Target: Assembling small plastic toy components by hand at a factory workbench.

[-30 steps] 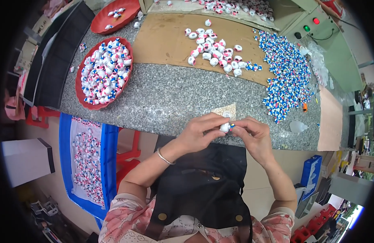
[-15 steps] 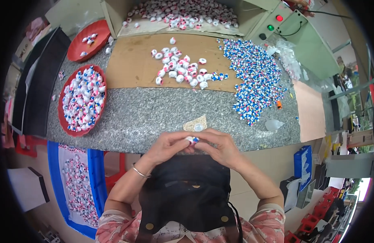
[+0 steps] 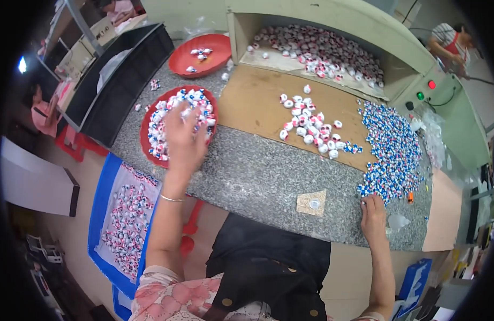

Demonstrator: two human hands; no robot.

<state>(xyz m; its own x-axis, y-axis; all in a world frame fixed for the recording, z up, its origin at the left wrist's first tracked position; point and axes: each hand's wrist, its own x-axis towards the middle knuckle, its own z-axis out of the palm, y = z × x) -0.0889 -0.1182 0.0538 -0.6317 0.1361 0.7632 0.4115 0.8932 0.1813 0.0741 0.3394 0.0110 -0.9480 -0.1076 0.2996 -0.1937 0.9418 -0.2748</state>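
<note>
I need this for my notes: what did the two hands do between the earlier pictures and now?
The hands parted. The left hand went out over the red tray of small pieces; the right hand moved to the edge of the blue pile. The small piece held between them earlier is no longer visible there. Trays, piles and the card square stayed.

Place: small factory packing bench.
Bench: speckled stone top [image 3: 268, 176], wooden board [image 3: 257, 107].
Stock: red trays [image 3: 150, 120], blue pile [image 3: 391, 155], blue crate [image 3: 105, 198] of small wrapped pieces.
Machine: green box [image 3: 461, 123] with signal lights.
</note>
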